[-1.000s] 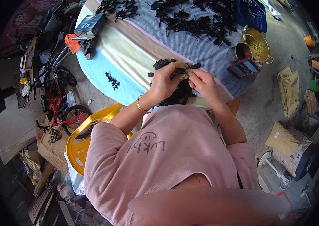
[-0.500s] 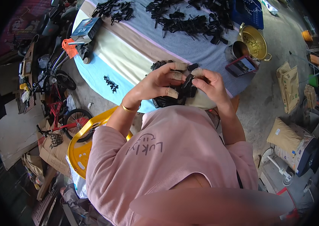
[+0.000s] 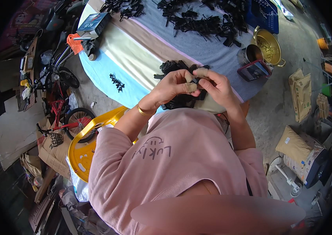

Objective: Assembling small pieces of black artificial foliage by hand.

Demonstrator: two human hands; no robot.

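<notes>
Between my two hands, above the table's near edge, is a small black plastic part (image 3: pixel 195 80), mostly covered by fingers. My left hand (image 3: pixel 169 88) pinches it from the left, with tan tape wrapped around its fingertips. From the right, my right hand (image 3: pixel 217 87) is closed on the same part, thumb against a taped index finger. Beneath and behind the hands lies a heap of black plastic pieces (image 3: pixel 172 67), partly hidden by the left hand. A little cluster of black parts (image 3: pixel 117 83) rests on the cloth to the left.
Larger black piles (image 3: pixel 209 25) cover the far side of the cloth-covered table (image 3: pixel 142 47). At right stand a gold two-handled basin (image 3: pixel 279 51), a metal pot (image 3: pixel 245 56), a red-cased screen (image 3: pixel 253 71) and a blue basket (image 3: pixel 270 23). A yellow chair (image 3: pixel 80 154) is at left.
My left fingers, spread around the black part before, have closed into a pinch near the right fingertips. Both hands have drawn closer together. The whole view has shifted slightly.
</notes>
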